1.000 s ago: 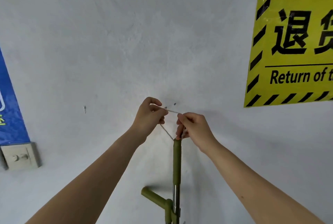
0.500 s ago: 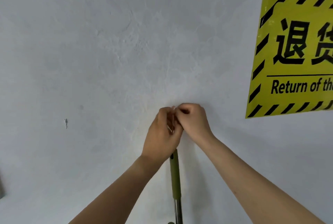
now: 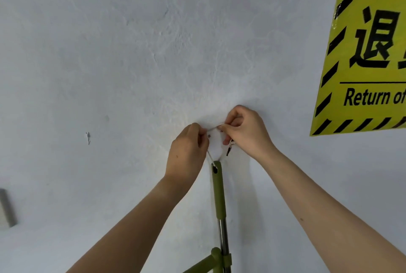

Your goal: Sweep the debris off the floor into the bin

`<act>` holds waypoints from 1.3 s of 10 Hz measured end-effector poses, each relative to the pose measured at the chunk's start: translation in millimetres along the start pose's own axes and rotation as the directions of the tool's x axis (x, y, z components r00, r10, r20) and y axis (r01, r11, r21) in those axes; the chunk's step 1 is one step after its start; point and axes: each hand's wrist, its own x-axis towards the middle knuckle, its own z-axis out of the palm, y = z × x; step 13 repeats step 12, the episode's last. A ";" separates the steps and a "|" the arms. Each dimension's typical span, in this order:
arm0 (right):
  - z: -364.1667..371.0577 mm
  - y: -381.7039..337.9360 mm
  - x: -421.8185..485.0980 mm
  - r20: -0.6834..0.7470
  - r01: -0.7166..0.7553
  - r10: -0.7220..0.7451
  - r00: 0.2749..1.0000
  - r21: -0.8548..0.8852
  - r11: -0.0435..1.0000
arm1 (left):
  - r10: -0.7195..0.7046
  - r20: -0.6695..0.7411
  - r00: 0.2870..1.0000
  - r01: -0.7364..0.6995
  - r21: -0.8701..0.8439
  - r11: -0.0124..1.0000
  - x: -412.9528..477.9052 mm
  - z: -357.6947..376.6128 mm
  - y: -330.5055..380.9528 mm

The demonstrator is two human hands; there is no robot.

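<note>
Here, only a pale grey plastered wall [image 3: 136, 57], rough and patchy, whiter around the middle. No floor and no bin in view. Hung against the wall, just below centre, a broom handle [image 3: 219, 191]: olive-green grip on top, with a small hole near its tip, then a bare metal tube below. Lower on the handle, a second green bar [image 3: 198, 265] clipped on, slanting off to the left. Threaded through the hole, a thin white string loop [image 3: 211, 156], spread into a V above the handle tip.

Above and left of the handle tip, the left hand [image 3: 186, 154], fingers curled closed, pinching the left strand of the loop. Above and right of the handle tip, the right hand [image 3: 246, 131], likewise closed, thumb and forefinger nipped on the top of the loop where it runs across to the left hand. Below the right hand, short dark-tipped string ends [image 3: 228, 151] dangling. Between the two hands, small dark marks [image 3: 208, 135] on the wall, possibly nail holes or a hook; too small to tell.

Far right of the handle and higher, a yellow sign [image 3: 364, 53] with black hazard stripes, bold black characters and the words "Return of", cut off by the frame edge. Left of the handle, a small chip [image 3: 88, 137] in the plaster. Further left, at the frame edge, part of a grey wall fitting [image 3: 5, 208].
</note>
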 end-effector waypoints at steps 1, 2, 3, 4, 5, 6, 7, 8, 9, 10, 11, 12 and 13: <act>-0.1 3.9 -3.9 0.019 0.027 -0.026 0.999 -0.033 0.999 | 0.094 0.029 0.995 -0.096 0.075 0.993 -5.5 1.6 -2.4; -4.5 2.6 -2.8 0.069 -0.008 0.008 0.998 -0.005 1.000 | 0.092 0.040 0.995 -0.096 0.095 0.991 -6.2 4.4 -3.0; -10.5 -3.5 0.2 0.151 -0.024 0.023 0.988 0.002 1.000 | 0.060 0.038 0.997 -0.063 0.089 0.994 -4.8 4.7 -0.6; -12.1 -6.2 0.5 0.174 -0.029 0.035 0.984 -0.036 0.999 | 0.042 0.043 0.998 -0.045 0.086 0.995 -5.4 5.5 1.3; -8.9 -3.0 -1.5 0.114 -0.046 0.046 0.992 -0.007 0.999 | -0.020 0.045 0.999 0.018 0.048 0.999 -4.4 5.6 4.8; -4.9 5.1 -8.2 0.047 -0.065 0.062 0.997 0.066 0.996 | -0.125 0.075 0.989 0.127 -0.019 0.992 -3.0 5.4 6.0; 2.4 11.3 -17.3 0.046 -0.109 0.106 0.993 0.077 0.991 | -0.129 0.091 0.987 0.130 0.002 0.992 -6.7 5.6 8.4; 7.4 13.8 -18.1 0.032 -0.111 0.110 0.993 0.023 0.994 | -0.141 0.085 0.986 0.142 0.001 0.990 -9.1 8.3 8.7; 8.3 14.4 -15.9 0.014 -0.107 0.108 0.994 -0.032 0.994 | -0.138 0.068 0.988 0.139 -0.010 0.990 -10.0 10.4 7.0; 8.3 14.7 -19.3 -0.008 -0.111 0.111 0.994 -0.119 0.987 | -0.159 0.078 0.984 0.162 -0.036 0.986 -9.6 10.9 6.7; 10.8 20.7 -27.5 0.015 -0.165 0.169 0.986 -0.141 0.976 | -0.177 0.082 0.981 0.182 -0.047 0.982 -10.3 7.2 9.8; 11.2 19.5 -42.5 0.040 -0.223 0.229 0.973 -0.112 0.968 | -0.193 0.097 0.976 0.196 -0.019 0.980 -12.2 -4.2 20.5; 11.2 19.5 -42.5 0.040 -0.223 0.229 0.973 -0.112 0.968 | -0.193 0.097 0.976 0.196 -0.019 0.980 -12.2 -4.2 20.5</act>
